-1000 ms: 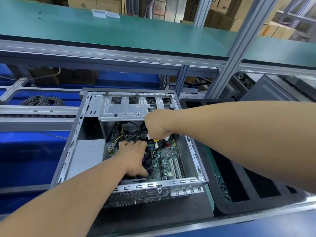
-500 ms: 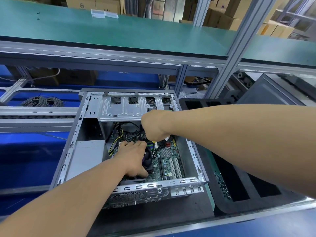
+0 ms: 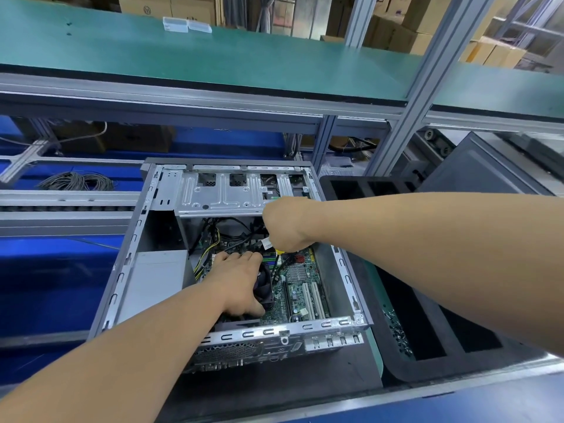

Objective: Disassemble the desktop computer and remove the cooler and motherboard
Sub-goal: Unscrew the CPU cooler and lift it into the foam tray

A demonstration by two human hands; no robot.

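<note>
Inside the open computer case (image 3: 128, 264), the left hand (image 3: 241, 282) lies flat with relaxed fingers on the cooler fan (image 3: 265, 286) while the right hand (image 3: 285, 225) is fisted around a yellow-handled tool (image 3: 279, 252).

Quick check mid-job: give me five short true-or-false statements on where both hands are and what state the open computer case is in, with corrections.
1. The left hand rests on the black cooler fan. True.
2. The right hand lies flat and open on the green motherboard. False: it is fisted above the board, gripping something with a yellow part.
3. The grey metal computer case has its side panel on. False: it is open.
4. The motherboard has been lifted out. False: it sits inside the case.
5. A black foam tray lies right of the case. True.
</note>
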